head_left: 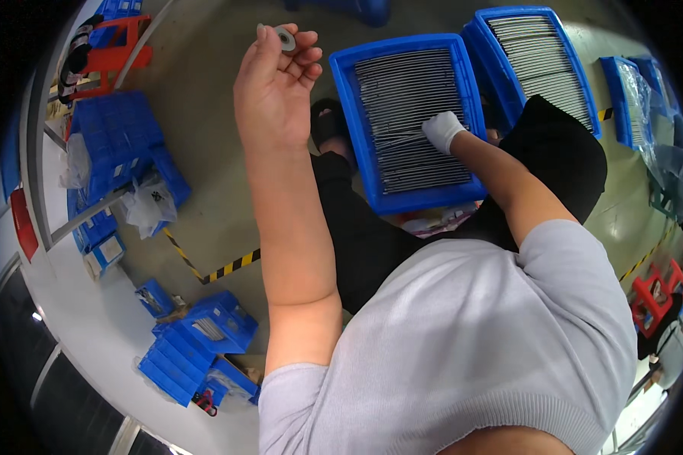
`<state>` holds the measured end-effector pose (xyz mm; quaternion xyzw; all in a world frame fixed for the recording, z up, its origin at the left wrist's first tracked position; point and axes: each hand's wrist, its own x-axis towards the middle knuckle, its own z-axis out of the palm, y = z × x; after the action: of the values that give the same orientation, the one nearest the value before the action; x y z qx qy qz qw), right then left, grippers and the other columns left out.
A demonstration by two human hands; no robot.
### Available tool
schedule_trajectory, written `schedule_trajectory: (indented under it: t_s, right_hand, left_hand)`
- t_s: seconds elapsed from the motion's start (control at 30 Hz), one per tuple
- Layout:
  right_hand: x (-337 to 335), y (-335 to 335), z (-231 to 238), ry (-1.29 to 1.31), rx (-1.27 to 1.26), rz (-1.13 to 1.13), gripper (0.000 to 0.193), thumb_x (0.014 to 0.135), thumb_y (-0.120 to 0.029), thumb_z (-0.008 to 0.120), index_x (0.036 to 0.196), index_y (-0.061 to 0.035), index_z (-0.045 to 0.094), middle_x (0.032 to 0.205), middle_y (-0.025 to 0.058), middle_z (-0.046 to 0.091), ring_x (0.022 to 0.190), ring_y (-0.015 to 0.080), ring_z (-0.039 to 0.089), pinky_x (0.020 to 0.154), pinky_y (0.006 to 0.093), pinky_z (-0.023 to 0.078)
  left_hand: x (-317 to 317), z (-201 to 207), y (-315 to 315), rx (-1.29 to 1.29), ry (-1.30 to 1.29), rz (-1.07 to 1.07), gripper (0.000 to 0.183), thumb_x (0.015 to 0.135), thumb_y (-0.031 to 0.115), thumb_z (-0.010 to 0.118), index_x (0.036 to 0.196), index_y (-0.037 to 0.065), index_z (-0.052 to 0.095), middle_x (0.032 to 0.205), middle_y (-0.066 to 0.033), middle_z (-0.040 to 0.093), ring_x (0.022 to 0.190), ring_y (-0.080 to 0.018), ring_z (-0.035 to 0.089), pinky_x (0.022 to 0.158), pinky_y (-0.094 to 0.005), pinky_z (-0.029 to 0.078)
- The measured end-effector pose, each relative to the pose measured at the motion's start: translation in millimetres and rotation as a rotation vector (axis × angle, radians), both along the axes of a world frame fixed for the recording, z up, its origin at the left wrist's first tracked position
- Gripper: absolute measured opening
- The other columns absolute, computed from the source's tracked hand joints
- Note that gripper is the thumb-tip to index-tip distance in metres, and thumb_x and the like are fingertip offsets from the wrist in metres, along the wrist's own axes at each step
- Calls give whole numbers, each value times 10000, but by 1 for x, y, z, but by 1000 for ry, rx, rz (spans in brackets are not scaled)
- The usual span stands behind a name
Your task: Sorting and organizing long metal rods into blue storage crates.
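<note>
Raised at the upper middle, my bare left hand (275, 95) has its palm turned up and its fingers curled. Between thumb and fingers it pinches a small round grey disc (285, 39) with a darker centre. My right hand (442, 131), in a white glove, is closed and rests against the thin metal rods (410, 87) in a blue plastic crate (372, 202). The rods lie side by side across the crate, some slightly crooked near the glove. Whatever is inside the gloved fingers is hidden.
A second blue crate of rods (542, 61) stands to the right. Blue bins (118, 136) are stacked at left, with a clear plastic bag (149, 205) on them; further bins (178, 360) sit at lower left. Striped floor tape (231, 267) and red stools (118, 57) are also around.
</note>
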<state>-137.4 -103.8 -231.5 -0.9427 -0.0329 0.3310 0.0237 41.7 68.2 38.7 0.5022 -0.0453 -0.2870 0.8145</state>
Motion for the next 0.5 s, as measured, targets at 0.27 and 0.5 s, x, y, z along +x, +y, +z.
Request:
schedule_trajectory:
  t_s: [0.27, 0.5]
  right_hand:
    - [-2, -1, 45, 130, 83, -211, 259, 876, -125, 491, 1081, -59, 637, 1039, 173, 669, 969, 323, 652, 785, 416, 531]
    - [42, -1, 109, -8, -212, -15, 215, 867, -153, 535, 958, -107, 724, 973, 98, 703, 892, 268, 683, 683, 400, 536]
  left_hand:
    - [2, -3, -6, -14, 3, 20, 317, 929, 329, 570, 1012, 24, 601, 944, -102, 641, 845, -184, 576, 767, -321, 452]
    - [4, -12, -9, -67, 3, 76, 261, 889, 318, 637, 911, 60, 607, 846, -83, 662, 719, -139, 604, 638, -252, 459]
